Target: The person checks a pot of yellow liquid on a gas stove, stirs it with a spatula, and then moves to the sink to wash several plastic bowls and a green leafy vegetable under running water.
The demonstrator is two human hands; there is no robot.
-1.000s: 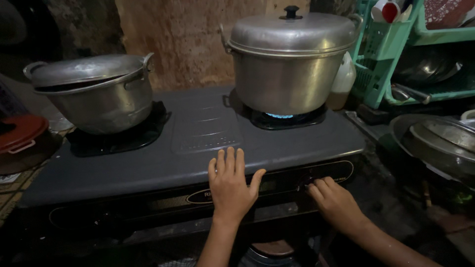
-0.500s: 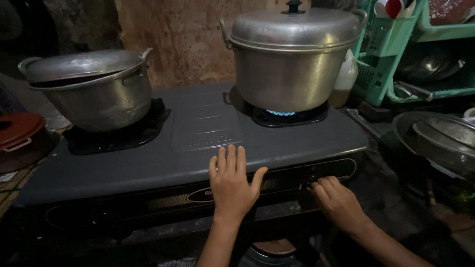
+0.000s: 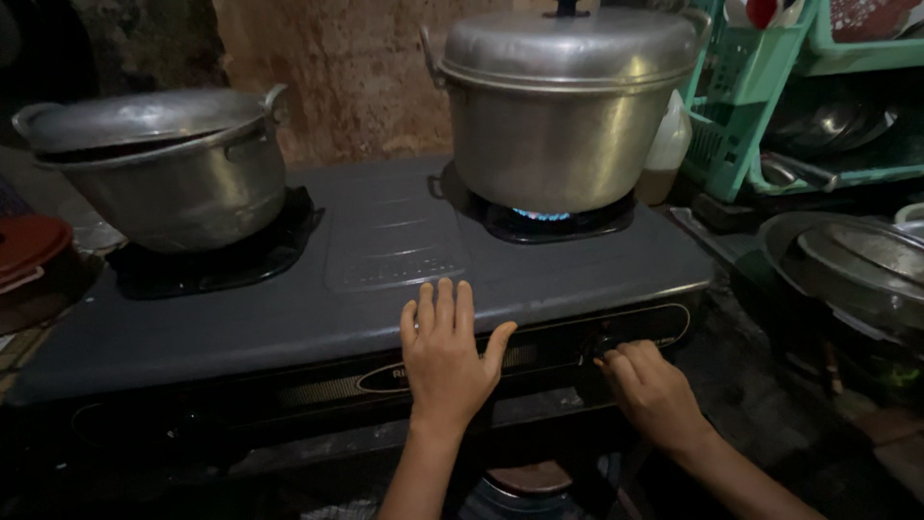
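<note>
Little has moved since half a second ago: both hands sit where they were, and only the view has dipped a touch, so the lidded pot [image 3: 568, 106] now cuts off at the top edge. My left hand [image 3: 448, 361] lies flat and open on the front edge of the stove [image 3: 289, 323], fingers together pointing toward the back, thumb spread to the right, gripping nothing. My right hand [image 3: 654, 390] is curled at the stove's front panel, its fingertips closed around the right knob [image 3: 602, 347], which is mostly hidden behind them, so I cannot tell how it is turned. That knob sits on the dark front panel, below and a little forward of the right burner [image 3: 544, 217], where a small blue flame shows under the lidded pot. This pot is a tall metal one with a domed lid and a dark knob on top, standing square on the burner. On the left burner stands a second metal pot [image 3: 159, 169], wider and lower, with its lid resting tilted, so a dark gap shows along the front rim; I see no flame beneath it. Between the two burners the stove top has a ribbed panel. Behind the lidded pot to the right stands a pale bottle [image 3: 666, 154], just beside a green rack [image 3: 760, 106] holding metal dishes. Far left, a red lid [image 3: 29, 246] lies at the frame edge
</note>
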